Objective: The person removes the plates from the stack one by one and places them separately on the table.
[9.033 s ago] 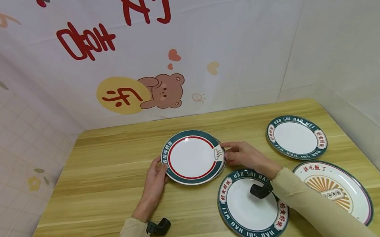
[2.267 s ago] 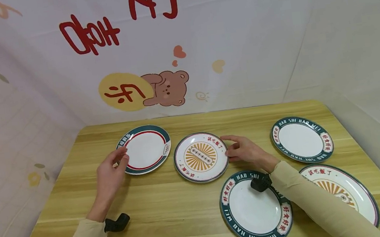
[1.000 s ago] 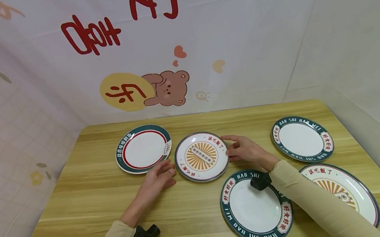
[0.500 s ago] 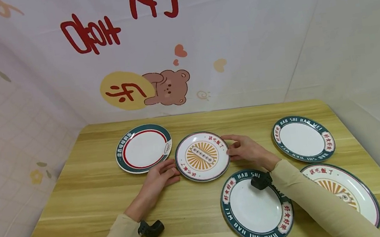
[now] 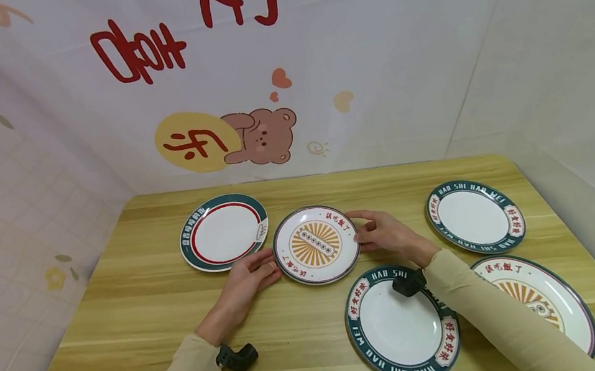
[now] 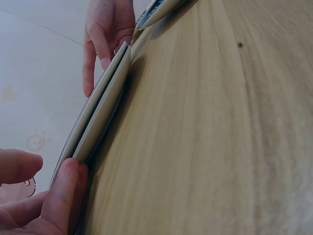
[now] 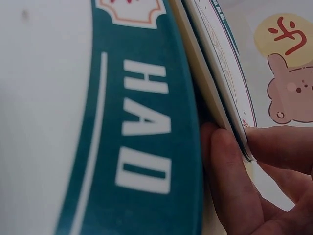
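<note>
A small white plate with an orange sunburst print lies at the middle of the table. From the side, in the left wrist view, it sits on another plate, their pale rims close together. My right hand pinches the right rim; in the right wrist view its fingers are under the edge and the thumb side is above. My left hand reaches to the left rim, a fingertip right at the edge and another finger raised away from it. Left of the small plate lies a green-rimmed plate with a red ring.
Nearest my right forearm lies a large green-rimmed plate. Another green-rimmed plate is at the back right, and a large sunburst plate lies partly under my sleeve. A printed cloth wall stands behind the wooden table.
The red-ringed plate went from the middle to the back left, uncovering the small sunburst plate. My left hand left it and came right to the small plate's rim. The right hand stayed.
</note>
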Available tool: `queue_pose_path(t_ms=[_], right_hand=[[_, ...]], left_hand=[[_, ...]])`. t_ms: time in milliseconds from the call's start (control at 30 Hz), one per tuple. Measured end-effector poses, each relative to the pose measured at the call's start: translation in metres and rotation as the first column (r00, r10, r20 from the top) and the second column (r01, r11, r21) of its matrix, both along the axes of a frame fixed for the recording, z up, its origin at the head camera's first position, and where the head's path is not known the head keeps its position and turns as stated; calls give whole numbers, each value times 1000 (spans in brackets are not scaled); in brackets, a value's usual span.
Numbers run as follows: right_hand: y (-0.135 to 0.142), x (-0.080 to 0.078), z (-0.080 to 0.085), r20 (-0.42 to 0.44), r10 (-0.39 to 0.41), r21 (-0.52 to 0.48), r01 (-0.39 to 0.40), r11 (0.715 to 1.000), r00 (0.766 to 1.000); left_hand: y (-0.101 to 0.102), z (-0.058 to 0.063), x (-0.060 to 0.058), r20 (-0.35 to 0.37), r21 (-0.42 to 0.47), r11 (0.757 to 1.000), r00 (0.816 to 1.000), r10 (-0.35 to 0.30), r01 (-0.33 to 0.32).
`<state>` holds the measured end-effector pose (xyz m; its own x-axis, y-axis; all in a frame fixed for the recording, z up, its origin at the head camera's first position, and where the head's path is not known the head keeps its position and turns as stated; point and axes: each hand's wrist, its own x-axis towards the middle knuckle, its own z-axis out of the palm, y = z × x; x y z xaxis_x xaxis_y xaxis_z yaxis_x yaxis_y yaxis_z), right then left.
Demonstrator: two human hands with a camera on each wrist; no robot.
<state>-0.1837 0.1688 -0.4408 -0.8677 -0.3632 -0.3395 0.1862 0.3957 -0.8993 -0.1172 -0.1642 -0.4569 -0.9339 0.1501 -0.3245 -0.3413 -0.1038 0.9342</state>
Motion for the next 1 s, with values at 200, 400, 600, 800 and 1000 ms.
queue_pose_path(t_ms=[200,400,600,800,1000], right_hand=[[1,-1,1,6,0,-12,0,1000,1000],[0,-2,0,14,-16,-22,16,1000,1000],[-1,-2,1,19,-21,-22,22,1000,1000],[-1,-2,1,17,-15,-26,16,1000,1000],[-2,-2,0,17,-26,-5,26,1000,1000]], left_hand=[[1,0,-1,-9,2,1000,1000,-8,8],[1,0,-1,-5,-7,1000,1000,-15,15],[2,-1,-2,-3,-3,1000,1000,-7,6],[3,-1,-2,-6,14,1000,1000,2,-2],[3,-2,-1,-11,14,1000,1000,4,-3]])
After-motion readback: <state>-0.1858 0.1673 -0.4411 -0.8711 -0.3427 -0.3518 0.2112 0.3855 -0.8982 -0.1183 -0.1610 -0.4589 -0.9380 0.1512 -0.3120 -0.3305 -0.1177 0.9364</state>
